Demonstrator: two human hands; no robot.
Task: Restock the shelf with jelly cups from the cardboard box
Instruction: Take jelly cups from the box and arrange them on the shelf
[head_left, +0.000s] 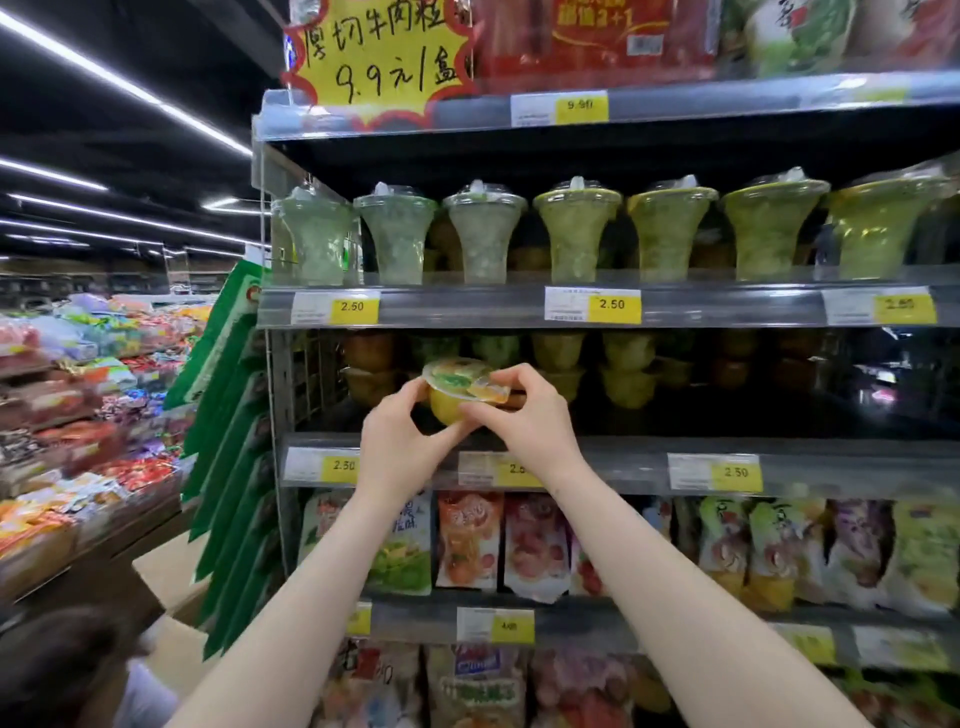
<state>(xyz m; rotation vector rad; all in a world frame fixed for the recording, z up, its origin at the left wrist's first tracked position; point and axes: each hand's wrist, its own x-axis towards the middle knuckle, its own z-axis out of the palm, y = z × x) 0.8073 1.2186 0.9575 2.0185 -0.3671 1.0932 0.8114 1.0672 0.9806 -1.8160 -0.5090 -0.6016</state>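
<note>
Both arms reach forward, left hand (397, 436) and right hand (524, 418) with curled fingers.

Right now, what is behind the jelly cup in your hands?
Behind the jelly cup, held by the left hand and right hand, stacked cups sit on the dim shelf. Directly behind is hidden.

Both hands hold one yellow jelly cup (457, 395) at the front of the middle shelf (623, 457): left hand (400, 436) pinches its left side, right hand (524, 415) grips its right side and lid edge. Stacked jelly cups (628, 371) sit deeper on that shelf, tall green cups (576, 234) on the shelf above, snack bags (467, 540) below. Cardboard box (171, 571) lower left beside the rack.
</note>
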